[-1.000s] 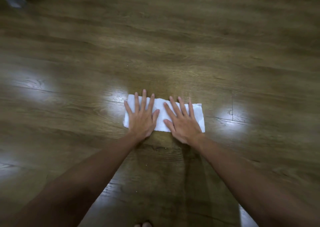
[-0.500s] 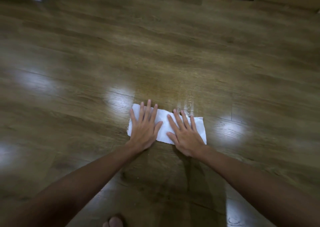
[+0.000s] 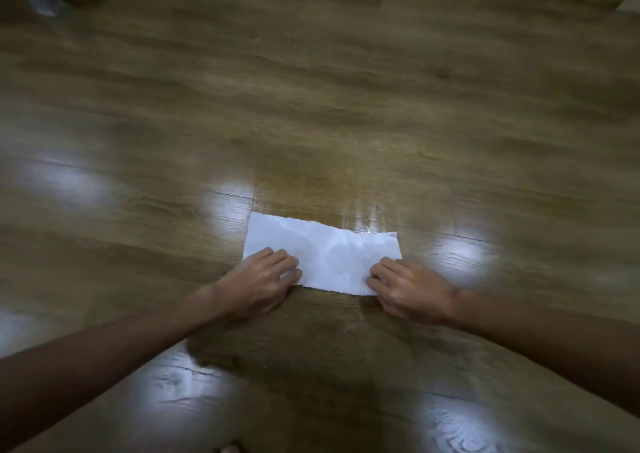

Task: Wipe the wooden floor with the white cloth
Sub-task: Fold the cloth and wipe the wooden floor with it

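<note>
**On the floorboards: both hands at the near corners of the cloth**

Low over the wooden floor (image 3: pixel 311 89), two bare forearms reach forward from the near edge of the view, the left from the lower left, the right from the lower right, and converge on the white cloth (image 3: pixel 325 255). That cloth lies flat on the boards near the middle of the scene, a long rectangle running left to right, its far edge slightly ragged.

The left hand (image 3: pixel 259 283) sits at the cloth's near left corner, wrist bent, knuckles up, fingers curled and bunched on top of the fabric. The right hand (image 3: pixel 408 290) mirrors it at the near right corner, fingers likewise curled onto the cloth, with the thumb tucked at the near edge. Neither hand is spread flat; both look closed on the corners, though whether fabric is actually pinched between thumb and fingers cannot be told, since the thumbs and the cloth's edge under them are hidden.

Bright patches of reflected light lie on the floor left and right of the cloth, and faint wet streaks show just beyond its far edge. At the bottom edge a toe (image 3: pixel 230 448) is cut off by the frame. Much of the floor is blurred.
</note>
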